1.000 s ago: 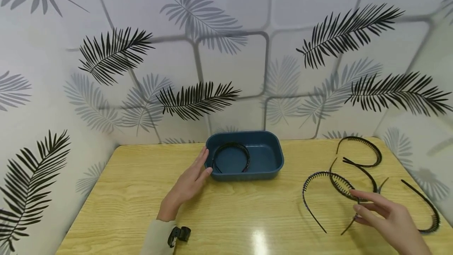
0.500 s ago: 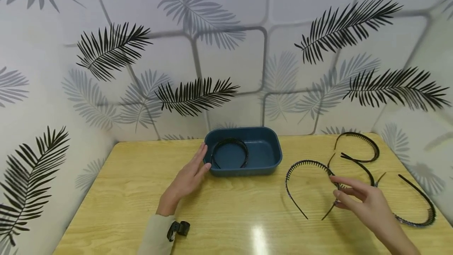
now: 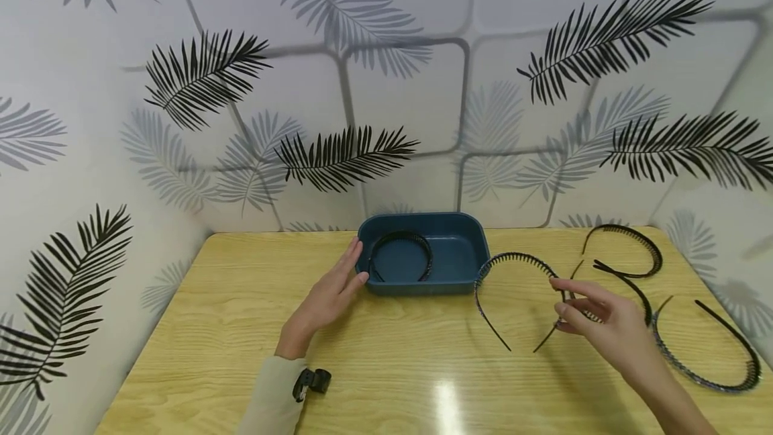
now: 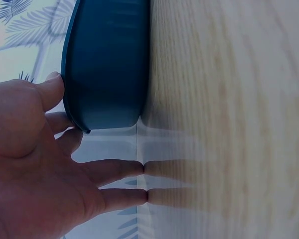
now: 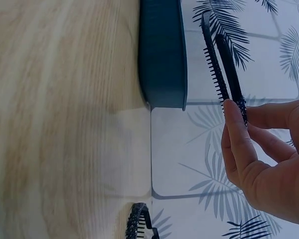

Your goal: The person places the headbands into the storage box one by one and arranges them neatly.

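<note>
A dark blue rectangular bin (image 3: 423,289) stands against the wall with one black toothed headband (image 3: 400,235) inside, at its left end. My left hand (image 3: 325,301) rests on the bin's left front corner; in the left wrist view its thumb and nearer fingers touch the rim, while two straight fingers (image 4: 117,170) reach down to the table. Raised over the table right of the bin, a beaded toothed headband (image 3: 518,256) is pinched by one side in my right hand (image 3: 606,321). Its two ends point toward me. The right wrist view shows this headband (image 5: 214,64) from the side.
Several more headbands lie on the right of the wooden table (image 3: 241,327): one at the back (image 3: 655,257), one partly behind my right hand (image 3: 641,293), and a beaded one (image 3: 721,388) farther right. A leaf-patterned wall (image 3: 398,106) borders the back.
My right hand has moved left and away from me with the headband, lifting it off the others, nearer the bin. The left hand stays at the bin's corner.
</note>
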`<state>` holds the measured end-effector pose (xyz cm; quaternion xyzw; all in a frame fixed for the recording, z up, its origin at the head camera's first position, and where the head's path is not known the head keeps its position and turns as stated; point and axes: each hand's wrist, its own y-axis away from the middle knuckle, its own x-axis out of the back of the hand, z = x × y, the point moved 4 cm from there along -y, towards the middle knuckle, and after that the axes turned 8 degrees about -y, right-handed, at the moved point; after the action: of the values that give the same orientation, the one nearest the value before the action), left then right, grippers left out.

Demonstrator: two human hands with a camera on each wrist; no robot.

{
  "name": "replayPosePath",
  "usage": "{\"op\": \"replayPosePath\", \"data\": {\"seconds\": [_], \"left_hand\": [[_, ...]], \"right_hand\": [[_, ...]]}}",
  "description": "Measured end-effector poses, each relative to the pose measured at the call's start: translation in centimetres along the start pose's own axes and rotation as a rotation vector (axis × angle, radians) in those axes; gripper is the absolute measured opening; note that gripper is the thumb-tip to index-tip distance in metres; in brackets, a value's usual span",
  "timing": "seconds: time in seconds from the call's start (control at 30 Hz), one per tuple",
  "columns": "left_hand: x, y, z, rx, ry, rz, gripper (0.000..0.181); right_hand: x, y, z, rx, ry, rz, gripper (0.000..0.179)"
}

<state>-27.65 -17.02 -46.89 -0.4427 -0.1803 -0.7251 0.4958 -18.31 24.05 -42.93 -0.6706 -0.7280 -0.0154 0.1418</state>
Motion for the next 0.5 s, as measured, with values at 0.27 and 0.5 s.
{"op": "replayPosePath", "data": {"seconds": [0.27, 0.5], "left_hand": [[-0.2, -0.3, 0.0, -0.012, -0.002, -0.002, 0.060], [-0.1, -0.1, -0.1, -0.007, -0.008, 0.009, 0.060]], "right_hand": [[-0.7, -1.3, -0.2, -0.015, -0.078, -0.009, 0.041], [-1.8, -2.7, -1.1, 0.026, -0.110, -0.012, 0.041]]}}
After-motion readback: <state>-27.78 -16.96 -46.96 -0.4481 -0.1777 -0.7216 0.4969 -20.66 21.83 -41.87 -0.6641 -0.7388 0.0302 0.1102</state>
